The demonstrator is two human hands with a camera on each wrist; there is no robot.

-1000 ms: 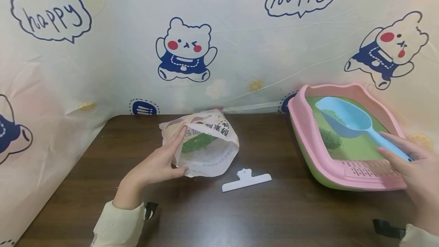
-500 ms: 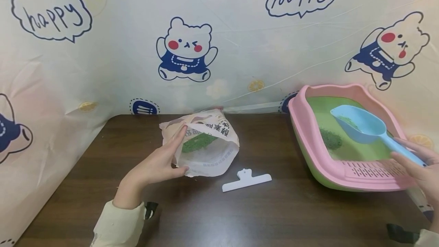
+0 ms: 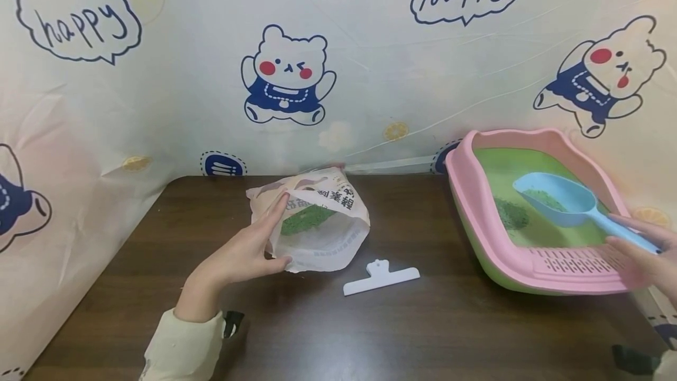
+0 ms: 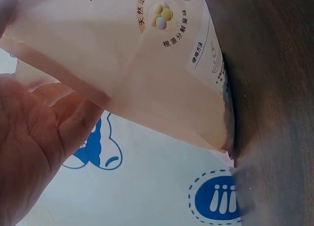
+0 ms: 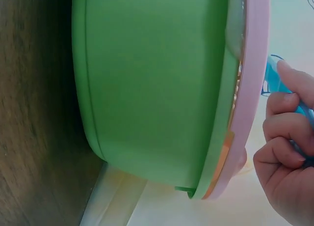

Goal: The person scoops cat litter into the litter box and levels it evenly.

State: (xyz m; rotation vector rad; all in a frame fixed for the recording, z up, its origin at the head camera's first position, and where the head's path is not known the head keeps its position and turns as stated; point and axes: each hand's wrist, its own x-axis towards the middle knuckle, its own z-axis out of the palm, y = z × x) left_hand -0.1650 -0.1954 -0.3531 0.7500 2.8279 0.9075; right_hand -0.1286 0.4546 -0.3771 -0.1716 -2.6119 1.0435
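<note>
My right hand (image 3: 642,251) grips the handle of a light blue scoop (image 3: 573,200), its fingers curled round it in the right wrist view. Green granules (image 3: 545,197) lie in the scoop's bowl, which hangs over a pink-rimmed green litter box (image 3: 534,284). A small pile of green cat litter (image 3: 512,214) lies on the box's floor, left of the scoop. On the left, my left hand (image 3: 243,251) holds a pale paper bag (image 3: 344,246) by its side, thumb at the lower lip of the opening. More green granules (image 3: 307,220) show inside the bag's mouth.
A white bag clip (image 3: 381,278) lies on the dark wooden table (image 3: 338,334) between bag and litter box. The box stands at the table's right, its slotted front ledge (image 3: 576,260) facing me. A printed cloth (image 3: 370,75) hangs behind the table.
The right hand has moved the scoop to the right and slightly nearer over the litter box, uncovering more of the pile. The left hand and bag stay nearly still.
</note>
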